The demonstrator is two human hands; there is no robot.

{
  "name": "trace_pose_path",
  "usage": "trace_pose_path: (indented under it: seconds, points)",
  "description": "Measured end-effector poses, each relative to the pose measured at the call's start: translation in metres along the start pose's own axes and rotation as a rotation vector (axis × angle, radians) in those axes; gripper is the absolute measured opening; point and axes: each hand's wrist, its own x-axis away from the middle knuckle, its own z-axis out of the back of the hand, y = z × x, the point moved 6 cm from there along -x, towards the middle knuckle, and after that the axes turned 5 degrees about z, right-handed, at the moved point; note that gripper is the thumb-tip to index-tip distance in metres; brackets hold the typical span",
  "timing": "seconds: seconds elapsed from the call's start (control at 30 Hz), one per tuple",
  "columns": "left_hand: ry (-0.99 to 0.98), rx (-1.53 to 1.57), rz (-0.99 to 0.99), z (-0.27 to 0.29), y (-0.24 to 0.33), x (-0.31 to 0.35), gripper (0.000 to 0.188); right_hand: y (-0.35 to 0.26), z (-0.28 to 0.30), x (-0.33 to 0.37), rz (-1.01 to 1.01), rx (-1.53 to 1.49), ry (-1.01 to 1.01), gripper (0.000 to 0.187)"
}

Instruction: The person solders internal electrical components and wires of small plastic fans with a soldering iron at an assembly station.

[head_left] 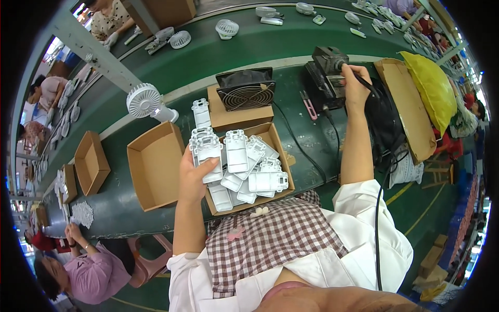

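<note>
My left hand (189,174) is closed around several white plastic housings (209,156), its thumb lying across the front one. Beneath and beside it, more white housings (267,181) lie heaped in a shallow cardboard box (278,139). One white housing (200,113) stands out past the box's far left corner. To the far right, my right hand (355,87) grips a black corded tool, apparently a soldering iron (368,84), at a black holder (330,55). My fingers cover the tool's front part.
A square black fan (245,91) sits on a cardboard box behind the housings. Pink-handled tweezers (309,107) lie beside a dark unit with cables. A white handheld fan (148,101) and an open cardboard tray (156,169) are on the left. Co-workers sit along the conveyor (291,39).
</note>
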Motion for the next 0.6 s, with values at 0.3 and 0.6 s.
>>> trace_pose_path:
  seconds: [0.3,0.6]
  points:
    - [0.183,0.014,-0.162,0.003,-0.004,-0.014,0.041,-0.085,0.020,0.090,0.207,-0.412,0.302,0.015]
    - [0.175,-0.121,-0.239,-0.003,-0.017,-0.014,0.041,-0.094,-0.071,0.202,-0.120,-0.695,-0.225,0.012]
